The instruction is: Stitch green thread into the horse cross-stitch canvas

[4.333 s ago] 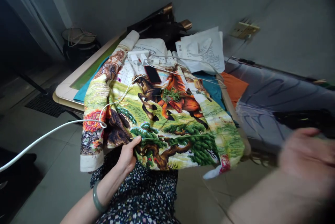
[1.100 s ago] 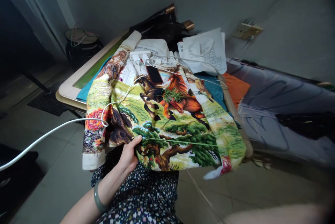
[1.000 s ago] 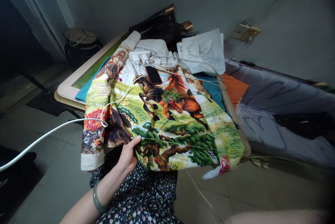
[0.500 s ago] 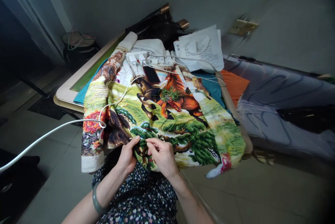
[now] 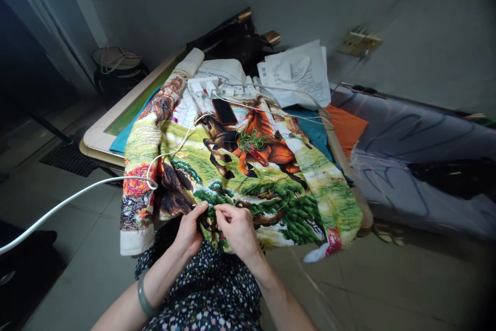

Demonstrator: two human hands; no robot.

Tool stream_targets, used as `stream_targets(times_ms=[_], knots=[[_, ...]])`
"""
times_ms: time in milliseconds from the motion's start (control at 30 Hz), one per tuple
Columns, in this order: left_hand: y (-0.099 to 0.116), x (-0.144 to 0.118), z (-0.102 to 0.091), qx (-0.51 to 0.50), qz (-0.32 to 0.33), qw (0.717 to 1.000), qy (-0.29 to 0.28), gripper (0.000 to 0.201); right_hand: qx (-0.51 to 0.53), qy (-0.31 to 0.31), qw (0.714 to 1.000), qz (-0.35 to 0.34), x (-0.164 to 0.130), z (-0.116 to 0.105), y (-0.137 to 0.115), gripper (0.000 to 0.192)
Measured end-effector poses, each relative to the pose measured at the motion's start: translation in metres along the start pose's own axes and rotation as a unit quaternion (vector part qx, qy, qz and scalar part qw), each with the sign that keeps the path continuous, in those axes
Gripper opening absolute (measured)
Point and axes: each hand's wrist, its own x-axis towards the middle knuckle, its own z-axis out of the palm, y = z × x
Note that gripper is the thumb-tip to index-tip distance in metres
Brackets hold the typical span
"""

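Observation:
A cross-stitch cloth (image 5: 267,186) with running horses and green trees is spread over the table and down onto my lap. Its near edge is in my left hand (image 5: 189,233), thumb on top and fingers hidden beneath. Just to the right, my right hand (image 5: 239,230) pinches thumb and forefinger together at the cloth's surface; what sits between the fingertips is too small to make out. Farther up the cloth lies a tangle of green thread (image 5: 250,141), with a small red object (image 5: 259,155) beside it.
A phone (image 5: 225,111) rests on the cloth below a white power strip (image 5: 203,81). A white cable (image 5: 77,194) loops in from the left. The cloth's left side is rolled. White bags (image 5: 290,75) lie at the back right, an orange cloth (image 5: 344,123) beyond the table's right edge.
My right hand's fingertips have shifted very slightly left and the fingers are curled a bit more. The left hand keeps its hold on the cloth.

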Motion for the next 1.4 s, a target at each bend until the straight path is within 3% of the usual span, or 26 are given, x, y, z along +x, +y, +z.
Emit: stream_targets(times_ms=[133, 300, 367, 733, 1100, 1400], knots=[[0.0, -0.001, 0.001, -0.001, -0.002, 1.0, -0.003, 0.023, 0.03, 0.007, 0.999, 0.034, -0.002, 0.007, -0.002, 0.02], [0.001, 0.0, 0.003, 0.033, 0.011, 0.999, 0.004, 0.023, 0.218, -0.003, 0.967, 0.134, -0.009, 0.022, 0.001, 0.017], [0.002, 0.001, 0.004, 0.042, 0.02, 0.999, 0.015, 0.023, 0.247, 0.007, 0.958, 0.148, -0.011, 0.025, 0.004, 0.018], [0.0, 0.004, 0.004, 0.058, 0.068, 0.996, 0.03, 0.018, 0.154, 0.057, 0.984, 0.069, -0.015, 0.034, 0.011, 0.015], [0.0, 0.004, 0.006, 0.065, 0.08, 0.994, 0.028, 0.012, 0.088, 0.109, 0.99, 0.005, -0.015, 0.036, 0.007, 0.021], [-0.001, 0.003, 0.007, 0.049, 0.082, 0.995, 0.032, 0.012, 0.086, 0.117, 0.989, 0.022, -0.015, 0.039, 0.006, 0.022]])
